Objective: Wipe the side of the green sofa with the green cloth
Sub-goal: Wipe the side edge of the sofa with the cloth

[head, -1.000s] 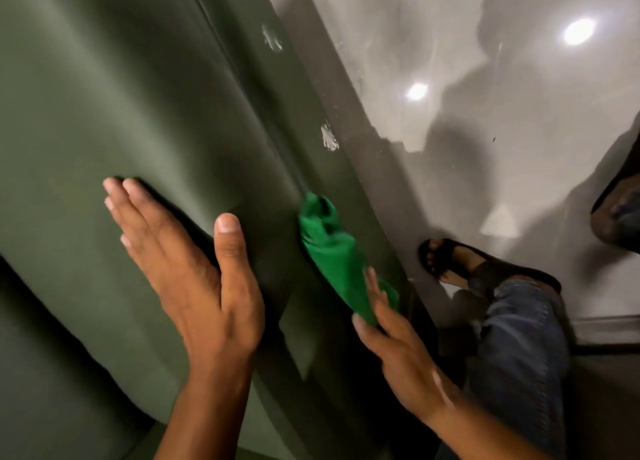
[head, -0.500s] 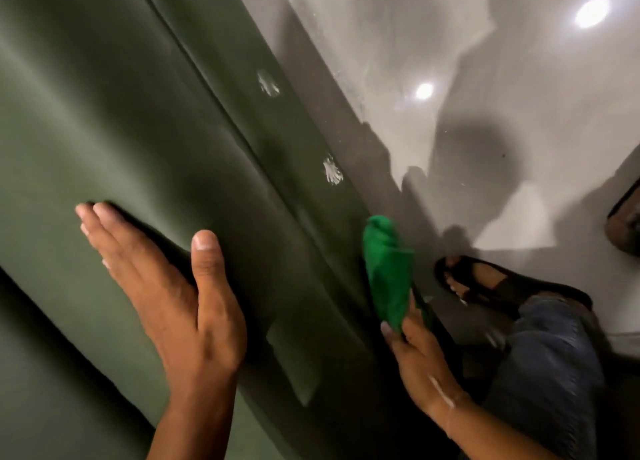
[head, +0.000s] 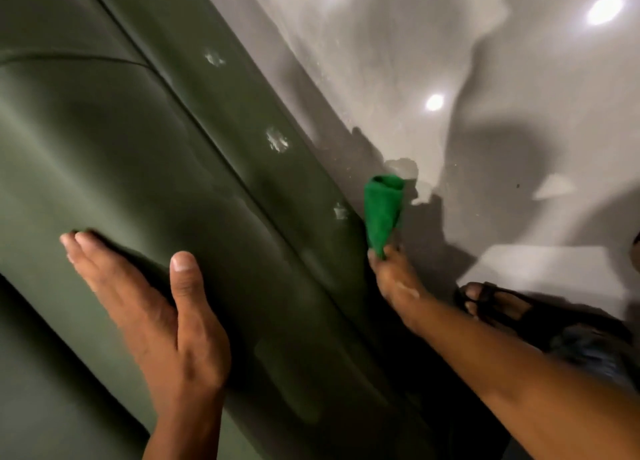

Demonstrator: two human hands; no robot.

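Observation:
The dark green sofa [head: 145,154] fills the left half of the view, its side panel running diagonally down to the floor. Pale scuff marks [head: 277,140] dot that panel. My left hand [head: 156,314] lies flat on the rounded arm, fingers together, thumb apart, holding nothing. My right hand [head: 394,279] reaches down along the panel's lower edge and pinches the bright green cloth [head: 382,210], which stands up bunched against the sofa's bottom edge by the floor.
A glossy grey floor [head: 502,78] with bright light reflections lies to the right. My foot in a black sandal [head: 498,303] and a jeans leg [head: 595,352] are at the lower right, close to the sofa's base.
My right hand has carried the cloth from the seam on the side panel down and outward to the panel's bottom edge. My left hand stays pressed flat on the arm.

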